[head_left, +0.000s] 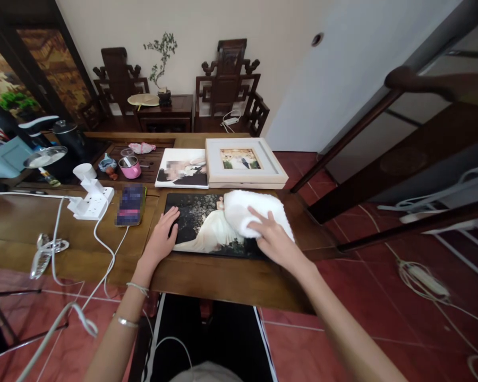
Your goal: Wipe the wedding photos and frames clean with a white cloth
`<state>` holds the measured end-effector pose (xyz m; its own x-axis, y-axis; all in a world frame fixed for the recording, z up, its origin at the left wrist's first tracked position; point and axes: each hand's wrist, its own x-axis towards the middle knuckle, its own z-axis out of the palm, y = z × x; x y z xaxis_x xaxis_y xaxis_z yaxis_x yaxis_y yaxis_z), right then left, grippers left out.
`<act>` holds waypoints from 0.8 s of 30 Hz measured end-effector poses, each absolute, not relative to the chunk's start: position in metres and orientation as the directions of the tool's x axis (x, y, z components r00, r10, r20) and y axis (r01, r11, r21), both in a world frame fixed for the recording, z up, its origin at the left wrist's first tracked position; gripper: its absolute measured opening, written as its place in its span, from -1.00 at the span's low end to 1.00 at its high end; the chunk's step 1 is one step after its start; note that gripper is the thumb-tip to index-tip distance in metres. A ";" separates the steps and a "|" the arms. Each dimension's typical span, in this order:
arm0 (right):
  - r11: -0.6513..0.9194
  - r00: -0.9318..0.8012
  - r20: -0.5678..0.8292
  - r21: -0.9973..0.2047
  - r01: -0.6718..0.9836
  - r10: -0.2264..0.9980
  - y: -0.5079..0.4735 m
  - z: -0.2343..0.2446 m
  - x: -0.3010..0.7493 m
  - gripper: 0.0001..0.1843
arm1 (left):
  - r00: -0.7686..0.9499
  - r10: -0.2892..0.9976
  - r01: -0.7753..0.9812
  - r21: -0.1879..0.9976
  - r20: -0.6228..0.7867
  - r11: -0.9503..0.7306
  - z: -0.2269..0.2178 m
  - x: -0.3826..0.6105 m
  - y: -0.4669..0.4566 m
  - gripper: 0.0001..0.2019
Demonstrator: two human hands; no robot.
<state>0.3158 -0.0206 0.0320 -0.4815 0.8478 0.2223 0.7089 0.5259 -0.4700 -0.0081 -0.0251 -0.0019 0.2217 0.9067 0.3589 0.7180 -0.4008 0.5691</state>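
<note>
A large dark photo print (pixel 199 217) lies flat near the front edge of the wooden table (pixel 223 278). My left hand (pixel 162 236) rests flat and open on the print's left edge, fingers spread. My right hand (pixel 271 237) presses a folded white cloth (pixel 255 209) onto the right half of the print, fingers laid over the cloth.
Behind the print lie a second photo panel (pixel 183 168) and a white framed picture (pixel 245 162). A phone (pixel 130 204), a white power strip (pixel 92 202) with cables, a pink cup (pixel 129 167) and a tea tray sit to the left. Carved chairs stand by the wall; a railing is at right.
</note>
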 end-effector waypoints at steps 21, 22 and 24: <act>0.527 -0.516 0.135 -0.355 0.772 0.846 0.016 0.045 0.278 -0.42 | 0.240 0.907 0.714 0.570 0.347 -0.406 -0.002 -0.009 -0.025 -0.62; 0.526 -0.512 0.138 -0.348 0.776 0.848 0.012 0.044 0.273 -0.42 | 0.239 0.908 0.714 0.572 0.346 -0.405 -0.002 -0.009 -0.025 -0.61; 0.537 -0.525 0.136 -0.339 0.772 0.840 -0.008 0.044 0.265 -0.40 | 0.236 0.910 0.713 0.575 0.342 -0.401 -0.001 -0.009 -0.025 -0.62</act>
